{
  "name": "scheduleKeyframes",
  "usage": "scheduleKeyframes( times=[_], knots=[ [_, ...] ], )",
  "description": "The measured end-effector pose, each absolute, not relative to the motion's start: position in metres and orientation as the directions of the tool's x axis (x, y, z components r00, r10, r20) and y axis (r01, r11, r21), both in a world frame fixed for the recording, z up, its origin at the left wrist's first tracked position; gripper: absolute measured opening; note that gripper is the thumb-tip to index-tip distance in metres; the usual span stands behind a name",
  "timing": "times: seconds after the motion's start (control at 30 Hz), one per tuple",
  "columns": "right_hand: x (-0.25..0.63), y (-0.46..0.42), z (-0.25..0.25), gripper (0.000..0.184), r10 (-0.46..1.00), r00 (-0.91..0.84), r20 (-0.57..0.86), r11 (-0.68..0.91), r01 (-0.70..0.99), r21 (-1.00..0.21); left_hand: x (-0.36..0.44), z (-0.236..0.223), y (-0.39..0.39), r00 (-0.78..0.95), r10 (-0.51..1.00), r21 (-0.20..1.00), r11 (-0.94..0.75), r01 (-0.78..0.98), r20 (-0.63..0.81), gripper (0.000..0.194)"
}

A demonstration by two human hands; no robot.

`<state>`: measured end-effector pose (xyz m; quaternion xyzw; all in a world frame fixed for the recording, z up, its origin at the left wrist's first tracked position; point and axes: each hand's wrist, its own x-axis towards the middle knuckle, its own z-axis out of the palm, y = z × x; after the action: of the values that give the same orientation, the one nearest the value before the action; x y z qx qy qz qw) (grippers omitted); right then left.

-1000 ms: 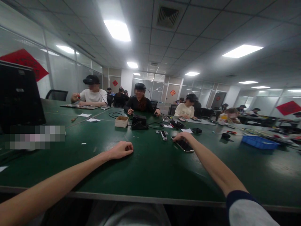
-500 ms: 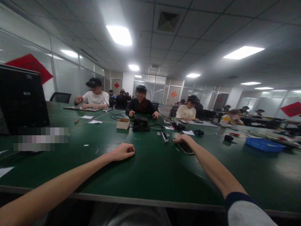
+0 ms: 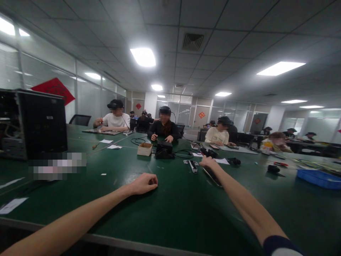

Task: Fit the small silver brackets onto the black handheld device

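Note:
My left hand (image 3: 145, 184) rests on the green table (image 3: 160, 217) with its fingers curled in, and nothing shows in them. My right hand (image 3: 207, 161) reaches forward over the far end of a dark phone-like device (image 3: 211, 176) lying on the table. Its thumb and fingers look slightly apart, though the fingertips are partly hidden, and no held object shows. Left of that hand lies a small black-and-silver metal part (image 3: 193, 166) with side tabs. Black gear with cables (image 3: 209, 153) and a white paper (image 3: 222, 161) lie just beyond the right hand.
A small cardboard box (image 3: 144, 149) stands by a black device (image 3: 164, 149). At left is a computer case (image 3: 39, 124); at right, a blue tray (image 3: 318, 179). Several people sit across the table, one person in black (image 3: 163, 128) directly opposite.
The view has tilted up and turned slightly left. My right hand has shifted a little forward relative to the phone-like device. My left hand stays curled on the table.

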<state>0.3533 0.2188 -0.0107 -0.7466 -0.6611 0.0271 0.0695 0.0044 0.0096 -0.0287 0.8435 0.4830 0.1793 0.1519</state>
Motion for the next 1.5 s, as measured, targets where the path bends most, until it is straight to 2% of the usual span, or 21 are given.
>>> scheduleKeyframes(
  times=[0.07,0.17,0.37,0.57,0.77,0.93,1.13,1.37,1.5],
  knots=[
    [0.33,0.223,-0.013,0.063,0.997,0.02,0.073,-0.012,0.995,-0.103,0.003,-0.03,0.01,0.472,0.868,0.428,-0.489,0.76,0.155,0.023],
    [0.297,0.227,-0.022,0.052,0.996,-0.066,0.059,0.071,0.993,-0.096,0.002,-0.031,0.012,0.47,0.869,0.431,-0.488,0.759,0.156,0.023],
    [0.273,0.226,-0.044,0.043,0.995,-0.086,0.053,0.089,0.995,-0.055,0.0,-0.032,0.012,0.483,0.865,0.444,-0.49,0.75,0.139,0.022],
    [0.275,0.23,-0.052,0.039,0.991,-0.095,0.092,0.097,0.995,-0.011,0.003,-0.034,0.014,0.47,0.865,0.404,-0.499,0.767,0.178,0.02],
    [0.279,0.232,-0.057,0.048,0.985,-0.119,0.121,0.121,0.993,-0.004,0.001,-0.035,0.015,0.48,0.861,0.424,-0.502,0.754,0.167,0.021],
    [0.279,0.233,-0.057,0.041,0.987,-0.125,0.099,0.127,0.992,-0.015,0.001,-0.036,0.016,0.479,0.863,0.429,-0.499,0.753,0.163,0.022],
    [0.279,0.231,-0.053,0.044,0.988,-0.124,0.09,0.129,0.99,-0.053,0.001,-0.034,0.014,0.481,0.864,0.427,-0.495,0.757,0.15,0.023],
    [0.29,0.231,-0.049,0.059,0.995,0.037,0.088,-0.024,0.99,-0.14,0.003,-0.031,0.012,0.474,0.87,0.431,-0.483,0.762,0.137,0.023],
    [0.296,0.231,-0.05,0.061,0.996,0.06,0.063,-0.047,0.982,-0.185,0.002,-0.031,0.012,0.478,0.867,0.421,-0.489,0.764,0.14,0.023]
  ],
)
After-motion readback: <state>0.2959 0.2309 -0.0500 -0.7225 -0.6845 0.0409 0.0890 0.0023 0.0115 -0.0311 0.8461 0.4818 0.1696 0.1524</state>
